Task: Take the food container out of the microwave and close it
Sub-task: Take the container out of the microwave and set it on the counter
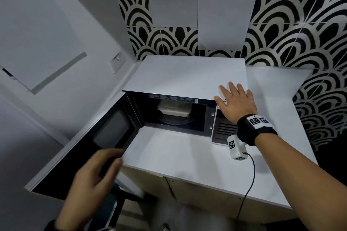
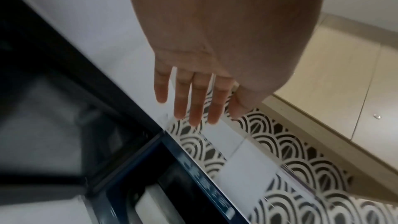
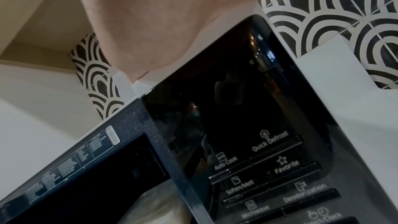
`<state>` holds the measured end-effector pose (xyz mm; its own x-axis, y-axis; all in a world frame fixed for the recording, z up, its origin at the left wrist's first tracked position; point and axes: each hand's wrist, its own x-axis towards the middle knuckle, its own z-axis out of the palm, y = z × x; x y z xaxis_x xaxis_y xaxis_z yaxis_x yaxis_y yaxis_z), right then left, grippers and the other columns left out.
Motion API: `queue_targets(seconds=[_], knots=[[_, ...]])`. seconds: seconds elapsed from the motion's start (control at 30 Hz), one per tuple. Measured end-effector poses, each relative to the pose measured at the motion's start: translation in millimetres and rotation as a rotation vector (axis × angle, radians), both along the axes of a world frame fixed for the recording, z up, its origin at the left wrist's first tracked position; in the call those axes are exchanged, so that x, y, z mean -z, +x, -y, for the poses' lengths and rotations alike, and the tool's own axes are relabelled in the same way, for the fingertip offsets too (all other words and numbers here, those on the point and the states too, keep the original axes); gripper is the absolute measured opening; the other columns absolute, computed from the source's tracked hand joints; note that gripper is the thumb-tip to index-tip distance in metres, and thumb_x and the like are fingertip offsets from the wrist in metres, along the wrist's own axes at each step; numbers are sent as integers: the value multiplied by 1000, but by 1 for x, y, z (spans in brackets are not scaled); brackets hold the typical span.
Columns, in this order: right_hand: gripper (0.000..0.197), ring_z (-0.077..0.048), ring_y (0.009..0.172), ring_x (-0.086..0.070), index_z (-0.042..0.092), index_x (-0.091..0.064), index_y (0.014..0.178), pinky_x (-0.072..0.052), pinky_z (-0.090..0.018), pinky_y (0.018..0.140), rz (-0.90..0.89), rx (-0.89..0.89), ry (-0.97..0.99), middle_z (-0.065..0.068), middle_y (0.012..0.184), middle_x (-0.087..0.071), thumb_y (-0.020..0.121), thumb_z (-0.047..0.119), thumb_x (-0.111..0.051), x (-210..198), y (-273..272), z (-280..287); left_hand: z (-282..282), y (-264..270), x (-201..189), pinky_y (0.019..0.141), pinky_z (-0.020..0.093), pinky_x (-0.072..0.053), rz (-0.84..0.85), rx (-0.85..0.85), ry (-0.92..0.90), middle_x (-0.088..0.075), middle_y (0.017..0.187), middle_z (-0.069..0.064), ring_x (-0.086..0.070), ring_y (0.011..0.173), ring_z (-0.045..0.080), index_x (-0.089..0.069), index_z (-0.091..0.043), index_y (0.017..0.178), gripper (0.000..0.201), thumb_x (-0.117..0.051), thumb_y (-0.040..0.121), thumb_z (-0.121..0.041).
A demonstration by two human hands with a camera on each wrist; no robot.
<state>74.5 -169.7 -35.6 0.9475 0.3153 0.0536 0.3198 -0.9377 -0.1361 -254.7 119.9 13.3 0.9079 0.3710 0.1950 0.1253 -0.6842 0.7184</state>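
The microwave (image 1: 184, 75) stands on the white counter with its door (image 1: 110, 129) swung wide to the left. Inside, a pale lidded food container (image 1: 173, 111) sits on the glass turntable; a white part of the container (image 2: 155, 209) also shows in the left wrist view. My right hand (image 1: 234, 101) lies flat with spread fingers on the microwave's top right corner, above the control panel (image 3: 258, 159). My left hand (image 1: 97, 170) hovers by the free edge of the door. Its fingers (image 2: 193, 101) are straight and hold nothing.
Bare white counter (image 1: 187, 155) stretches in front of the microwave's opening. A black-and-white patterned tile wall (image 1: 300, 33) rises behind, and a plain wall closes in on the left. A cable (image 1: 249, 184) hangs from my right wrist over the counter's front edge.
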Motion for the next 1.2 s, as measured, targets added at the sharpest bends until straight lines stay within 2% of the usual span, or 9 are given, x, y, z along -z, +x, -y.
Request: queue_targets(seconds=[0.13, 0.37, 0.47, 0.53, 0.6, 0.77, 0.9, 1.1, 1.2], knots=[[67, -25, 153, -6, 37, -18, 154, -5, -50, 123, 29, 15, 8, 0, 166, -12, 94, 65, -11, 5, 1, 0, -1, 80, 37, 94, 27, -50, -90, 164, -255, -74, 111, -9, -68, 106, 6, -73, -25, 106, 19, -64, 92, -35], [64, -23, 151, -18, 36, -38, 147, -10, -47, 122, 23, 79, 145, 1, 162, -27, 94, 66, -19, 5, -2, -3, -30, 219, 96, 98, 27, -46, -270, 251, -303, -66, 121, 5, -62, 109, 14, -67, -14, 122, 35, -69, 90, -28], [43, -30, 118, -55, 18, -69, 110, -41, -44, 103, 227, 45, 486, -8, 122, -66, 95, 45, -40, -1, -27, -25, -47, 267, 112, 103, 27, -39, -236, 132, -217, -58, 126, 13, -56, 120, 25, -64, -10, 126, 46, -69, 88, -36], [26, -28, 88, -59, 14, -69, 89, -46, -42, 81, 364, -121, 426, -5, 90, -68, 92, 30, -48, 7, -65, -55, -56, 291, 116, 101, 30, -43, -274, 38, -234, -64, 123, 17, -59, 119, 28, -67, -4, 119, 47, -67, 88, -40], [27, -25, 80, -59, 19, -68, 85, -47, -40, 73, 243, -272, 301, 0, 83, -66, 93, 31, -46, 33, -91, -90, -64, 314, 123, 97, 34, -46, -360, 11, -270, -69, 120, 20, -63, 117, 32, -68, 2, 118, 45, -61, 92, -34], [55, -32, 123, -52, 12, -48, 139, -46, -41, 97, -271, 58, 242, -11, 135, -52, 98, 47, -39, 90, -48, -146, -65, 343, 128, 112, 35, -30, -605, 93, -208, -45, 152, 20, -45, 138, 33, -47, 0, 143, 43, -26, 107, -12], [52, -41, 117, -57, -2, -61, 117, -44, -40, 94, -501, 329, 330, -28, 126, -60, 102, 38, -33, 100, 19, -168, -71, 361, 139, 115, 27, -22, -748, 193, -103, -36, 159, 14, -36, 145, 27, -41, -4, 148, 45, -27, 108, -19], [44, -31, 138, -44, -7, -40, 141, -39, -33, 111, -883, 545, 684, -20, 151, -41, 102, 12, -43, 104, 55, -164, -78, 372, 150, 118, 30, -25, -869, 252, 44, -33, 160, 16, -34, 146, 30, -35, -3, 152, 47, -27, 108, -19], [45, -30, 143, -36, -4, -29, 148, -26, -30, 111, -870, 495, 541, -19, 157, -32, 105, 9, -32, 91, 51, -172, -79, 366, 146, 115, 27, -23, -842, 256, -7, -35, 159, 15, -36, 145, 28, -39, -1, 149, 46, -25, 109, -17]])
